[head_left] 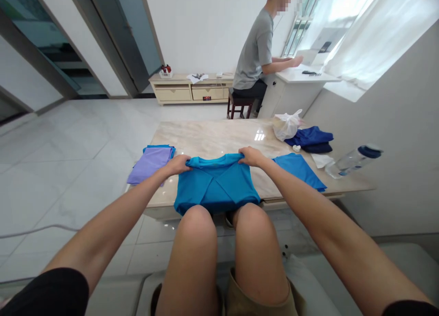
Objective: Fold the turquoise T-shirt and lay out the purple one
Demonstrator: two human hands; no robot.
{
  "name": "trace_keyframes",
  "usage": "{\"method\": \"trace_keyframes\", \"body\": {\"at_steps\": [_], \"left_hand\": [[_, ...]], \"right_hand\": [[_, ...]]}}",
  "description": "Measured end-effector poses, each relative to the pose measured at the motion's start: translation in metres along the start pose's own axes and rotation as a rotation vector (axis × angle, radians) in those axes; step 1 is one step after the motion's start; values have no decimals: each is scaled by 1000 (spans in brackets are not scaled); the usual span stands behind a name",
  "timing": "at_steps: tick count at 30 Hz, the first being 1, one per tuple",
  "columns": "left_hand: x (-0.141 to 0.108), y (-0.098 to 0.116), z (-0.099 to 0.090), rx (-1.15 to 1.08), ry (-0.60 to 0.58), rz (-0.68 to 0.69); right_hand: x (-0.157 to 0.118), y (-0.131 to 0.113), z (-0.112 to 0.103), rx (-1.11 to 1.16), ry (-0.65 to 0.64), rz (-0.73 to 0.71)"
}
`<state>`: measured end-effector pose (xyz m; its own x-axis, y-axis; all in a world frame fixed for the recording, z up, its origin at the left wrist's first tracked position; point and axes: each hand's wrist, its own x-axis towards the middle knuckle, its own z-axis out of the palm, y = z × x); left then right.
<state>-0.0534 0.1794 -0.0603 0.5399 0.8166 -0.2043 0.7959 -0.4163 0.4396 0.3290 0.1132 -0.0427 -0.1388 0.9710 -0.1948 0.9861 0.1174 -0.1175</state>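
Note:
A teal-blue shirt (219, 183) with its sleeves folded inward lies over the near edge of the marble-topped table (212, 135), its lower part hanging down by my knees. My left hand (179, 164) is closed on the shirt's far left corner. At the far right corner, my right hand (251, 156) grips the same shirt, and the collar edge stretches between both hands. To the left sits a folded lilac garment (151, 164) on top of a blue one. A folded blue garment (297, 169) lies to the right, partly behind my right forearm.
Dark blue clothes (311, 136) and a white plastic bag (287, 125) lie at the table's right back. A clear water bottle (353, 163) stands at the right end. Beyond, a person in a grey shirt (255, 50) sits at a white desk (302, 78) near a low cabinet (174, 93).

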Motion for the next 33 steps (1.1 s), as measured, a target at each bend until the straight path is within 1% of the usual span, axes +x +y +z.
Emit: {"method": "trace_keyframes", "body": {"at_steps": [2, 5, 8, 11, 13, 15, 16, 17, 18, 19, 20, 21, 22, 24, 25, 26, 27, 28, 30, 33], "left_hand": [[12, 3, -19, 137, 105, 5], [41, 10, -47, 285, 253, -55], [75, 21, -77, 320, 399, -109], [104, 30, -107, 305, 548, -140], [115, 32, -123, 327, 641, -127], [117, 30, -129, 375, 702, -48], [112, 26, -126, 389, 719, -7], [105, 22, -118, 392, 723, 27], [94, 17, -107, 382, 717, 53], [81, 11, -91, 367, 693, 70], [67, 3, -72, 343, 657, 77], [52, -5, -51, 312, 625, 87], [37, -13, -29, 302, 557, 114], [12, -30, 15, 328, 401, 154], [2, -38, 33, 354, 326, 172], [-5, -45, 48, 375, 281, 180], [-10, -51, 60, 386, 248, 191], [-13, -56, 67, 385, 234, 203], [-13, -64, 71, 370, 239, 216], [-6, -70, 58, 390, 246, 231]], "right_hand": [[13, 3, -12, 6, 85, 21], [46, 8, -31, 13, 265, 72], [85, 10, -55, 10, 463, 64], [119, 11, -84, 7, 623, 84], [134, 13, -100, -10, 745, 116], [136, 17, -107, -31, 835, 72], [132, 19, -105, -47, 865, 36], [124, 21, -99, -67, 884, -3], [113, 24, -88, -85, 888, -36], [99, 27, -72, -99, 866, -68], [83, 30, -53, -99, 834, -69], [67, 34, -30, -85, 760, -69], [51, 38, -5, -68, 649, -102], [23, 47, 45, -53, 474, -163], [12, 50, 67, -58, 384, -189], [2, 53, 85, -69, 296, -197], [-5, 54, 99, -76, 242, -184], [-10, 55, 108, -80, 214, -170], [-13, 54, 114, -85, 193, -143], [-10, 55, 103, -96, 184, -152]]}}
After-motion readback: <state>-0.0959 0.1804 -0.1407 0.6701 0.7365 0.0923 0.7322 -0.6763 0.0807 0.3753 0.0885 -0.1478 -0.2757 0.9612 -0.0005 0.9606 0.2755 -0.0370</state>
